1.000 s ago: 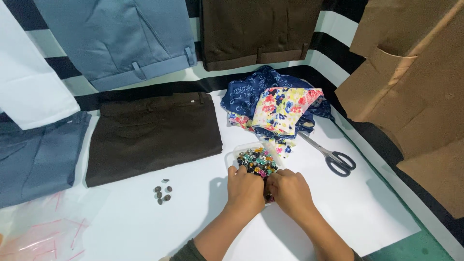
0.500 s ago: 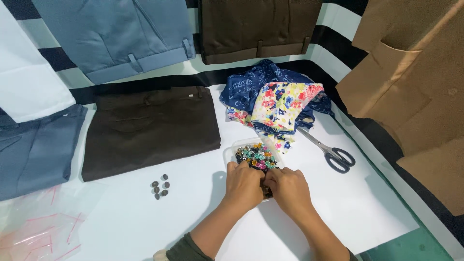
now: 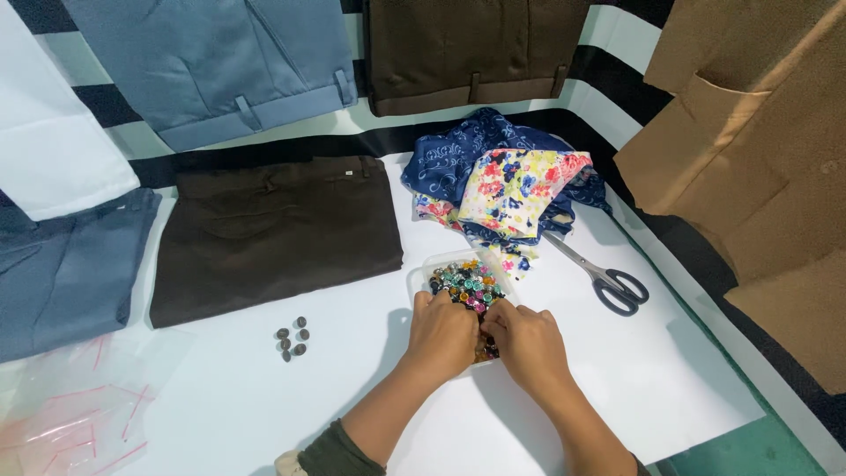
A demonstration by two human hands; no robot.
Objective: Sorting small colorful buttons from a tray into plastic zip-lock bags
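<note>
- Both hands sit close together w/ fingers dipped into a clear tray of beads [image 3: 465, 284], just past the middle of the table.
- Left hand [image 3: 443, 337] is curled over the near side of the tray, fingers bent down into the beads. Can't tell if it pinches one.
- Right hand [image 3: 526, 344] touches the left hand, fingertips tucked in the beads too. Can't tell what it grips.
- The beads are shiny, lots of colours: green, pink, gold, black.
- The tray rests on a big white sheet [image 3: 670, 370] that covers the table.
- At 9 o'clock from the tray, a bit apart, sits a small bunch of dark round buttons [image 3: 293, 338].
- At 12 o'clock, just past the tray, lies a heap of cloth: a blue patterned piece [image 3: 458, 154] w/ a flowery piece [image 3: 515, 187] on top.
- At 3 o'clock lie scissors [image 3: 602, 275], black handles, blades pointing to the cloth heap.
- At 10 o'clock lie folded dark brown pants [image 3: 273, 234].
- Far left: folded grey-blue pants [image 3: 62, 269] & a white cloth [image 3: 48, 150].
- Top of the view: light blue pants [image 3: 211, 66] & more dark brown pants [image 3: 471, 48].
- Right edge: a tan garment [image 3: 758, 150] w/ a pocket.
- Under it all shows a black & white striped cover [image 3: 106, 101].
- At 8 o'clock, near corner: clear plastic bags [image 3: 70, 414] w/ pink strips.
</note>
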